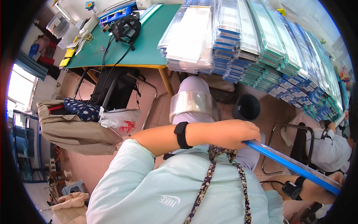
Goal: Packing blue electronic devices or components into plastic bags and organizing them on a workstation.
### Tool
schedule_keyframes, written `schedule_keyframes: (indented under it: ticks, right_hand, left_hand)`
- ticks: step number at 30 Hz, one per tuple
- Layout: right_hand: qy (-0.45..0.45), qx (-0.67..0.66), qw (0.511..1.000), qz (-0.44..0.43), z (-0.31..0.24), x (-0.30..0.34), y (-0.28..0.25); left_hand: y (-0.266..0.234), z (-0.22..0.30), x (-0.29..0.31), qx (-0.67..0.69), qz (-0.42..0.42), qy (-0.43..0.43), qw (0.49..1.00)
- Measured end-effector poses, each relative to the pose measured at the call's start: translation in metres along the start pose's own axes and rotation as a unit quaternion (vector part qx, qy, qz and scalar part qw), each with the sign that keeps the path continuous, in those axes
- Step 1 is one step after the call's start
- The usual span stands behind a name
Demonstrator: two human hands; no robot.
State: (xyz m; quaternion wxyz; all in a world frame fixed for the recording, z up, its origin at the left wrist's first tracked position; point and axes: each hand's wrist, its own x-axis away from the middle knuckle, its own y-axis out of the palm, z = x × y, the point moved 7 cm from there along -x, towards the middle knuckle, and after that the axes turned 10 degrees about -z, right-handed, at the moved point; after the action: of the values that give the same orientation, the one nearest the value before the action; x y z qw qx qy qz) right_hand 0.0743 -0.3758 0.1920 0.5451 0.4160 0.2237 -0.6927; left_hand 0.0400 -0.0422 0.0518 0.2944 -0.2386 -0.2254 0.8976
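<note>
A long, flat package with a blue edge (292, 162) slants across the right side of the view, in front of my body. My left hand (240, 135) reaches across my chest and is closed round the package's upper left end. Near its lower right end is my right hand (333, 183), with fingers bent at the package's edge; the package hides part of that hand. A wide clear plastic band (191, 102) lies round my thigh, over pale trousers.
Tall stacks of long clear-topped packages (253, 41) fill the far right. A green table (154, 41) with a black mesh object (126, 28) stands far left. Below are a dark bin (247, 107) and a chair with a draped coat (78, 130). A co-worker (330, 145) sits at right.
</note>
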Motion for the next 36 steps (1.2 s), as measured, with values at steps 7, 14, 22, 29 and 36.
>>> schedule_keyframes:
  ticks: [7, 14, 22, 29, 36]
  right_hand:
    - [-0.317, 0.585, 0.719, -0.202, -0.059, 0.011, 0.046]
    - [-0.437, 0.844, 0.119, -0.288, -0.065, -0.003, 0.028]
    - [-0.273, 0.959, -0.012, -0.08, -0.153, -0.084, -0.055]
    - [-0.158, 0.962, 0.185, -0.125, -0.118, -0.082, -0.015]
    - [-0.271, 0.955, -0.038, -0.115, -0.088, -0.059, 0.001]
  left_hand:
    - [-0.013, 0.043, -0.027, -0.028, 0.004, 0.065, 0.998]
    - [-0.035, 0.079, -0.036, -0.061, 0.017, 0.078, 0.995]
    - [-0.06, 0.117, -0.038, -0.07, 0.037, 0.09, 0.993]
    - [-0.052, 0.071, -0.026, 0.052, -0.043, 0.057, 0.996]
    - [0.029, -0.005, 0.042, 0.256, -0.245, -0.196, 0.915]
